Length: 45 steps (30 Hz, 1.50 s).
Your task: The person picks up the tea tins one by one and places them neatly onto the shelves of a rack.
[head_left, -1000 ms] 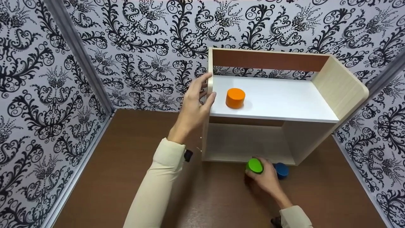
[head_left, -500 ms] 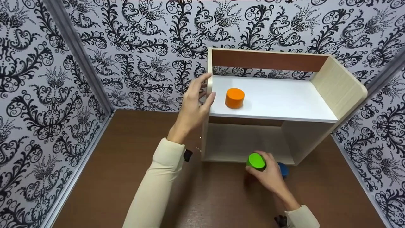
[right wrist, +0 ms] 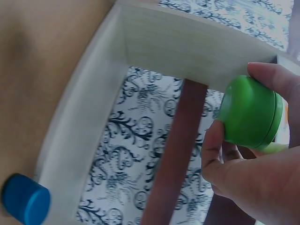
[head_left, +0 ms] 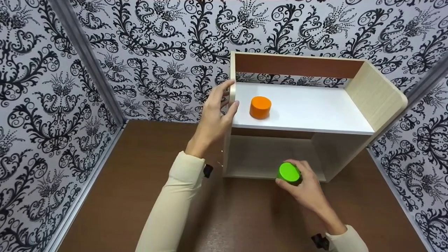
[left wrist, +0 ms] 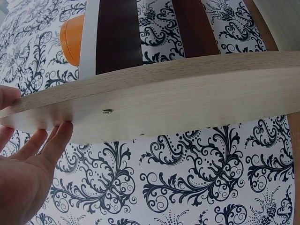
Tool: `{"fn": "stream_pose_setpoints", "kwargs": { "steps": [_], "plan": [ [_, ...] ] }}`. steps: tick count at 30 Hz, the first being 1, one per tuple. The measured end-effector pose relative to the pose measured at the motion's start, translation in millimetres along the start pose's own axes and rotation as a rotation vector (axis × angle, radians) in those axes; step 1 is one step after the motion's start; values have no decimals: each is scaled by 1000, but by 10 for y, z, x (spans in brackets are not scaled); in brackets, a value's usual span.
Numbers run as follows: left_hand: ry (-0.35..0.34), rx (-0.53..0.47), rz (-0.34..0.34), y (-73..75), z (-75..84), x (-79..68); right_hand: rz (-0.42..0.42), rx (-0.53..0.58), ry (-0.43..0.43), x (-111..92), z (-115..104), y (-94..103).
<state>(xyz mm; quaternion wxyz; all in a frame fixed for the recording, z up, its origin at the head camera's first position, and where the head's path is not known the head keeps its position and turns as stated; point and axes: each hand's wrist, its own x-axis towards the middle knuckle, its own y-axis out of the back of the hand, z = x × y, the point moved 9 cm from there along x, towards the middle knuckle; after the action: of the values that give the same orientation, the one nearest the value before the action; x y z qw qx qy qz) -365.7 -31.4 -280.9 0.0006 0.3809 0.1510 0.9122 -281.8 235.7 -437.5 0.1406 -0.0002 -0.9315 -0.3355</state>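
My right hand (head_left: pixel 309 189) grips a small green lidded jar (head_left: pixel 289 172), thumb and fingers round its sides. The jar is held off the table in front of the shelf's lower opening. In the right wrist view the green jar (right wrist: pixel 251 112) shows its rounded body and lid seam. My left hand (head_left: pixel 213 117) holds the left side panel of the wooden shelf unit (head_left: pixel 232 70); in the left wrist view, thumb and fingers lie on opposite faces of the panel (left wrist: pixel 178 93). On the white upper shelf (head_left: pixel 315 108) stands an orange jar (head_left: pixel 260 107), near its left end.
A blue jar (right wrist: pixel 26 199) stands on the brown table beside the shelf's bottom board, seen in the right wrist view; my right hand hides it in the head view. Patterned walls (head_left: pixel 157 70) enclose the table (head_left: pixel 147 168) at the back and sides.
My right hand has lifted the green jar from near the table and moved it up and slightly right. The blue jar has become hidden behind that hand. My left hand stays put.
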Motion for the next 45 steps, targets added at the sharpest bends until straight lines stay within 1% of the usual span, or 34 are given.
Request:
{"fn": "stream_pose_setpoints", "kwargs": {
  "steps": [9, 17, 23, 30, 38, 45],
  "plan": [
    [-4, 2, 5, 10, 8, 4, -8, -20, 33, 0, -223, 159],
    [7, -2, 7, 5, 3, -4, -9, -21, 47, 26, -429, 303],
    [4, -5, 6, -3, 2, -4, -6, -25, 82, 43, -574, 403],
    [12, -7, 3, -5, -5, -2, 26, -45, 121, 76, -686, 521],
    [13, 3, 0, 0, -1, -6, 34, -39, 143, 143, -789, 637],
    [14, -6, -2, -1, 0, -2, 40, -51, 156, 242, -891, 735]
  ]
}}
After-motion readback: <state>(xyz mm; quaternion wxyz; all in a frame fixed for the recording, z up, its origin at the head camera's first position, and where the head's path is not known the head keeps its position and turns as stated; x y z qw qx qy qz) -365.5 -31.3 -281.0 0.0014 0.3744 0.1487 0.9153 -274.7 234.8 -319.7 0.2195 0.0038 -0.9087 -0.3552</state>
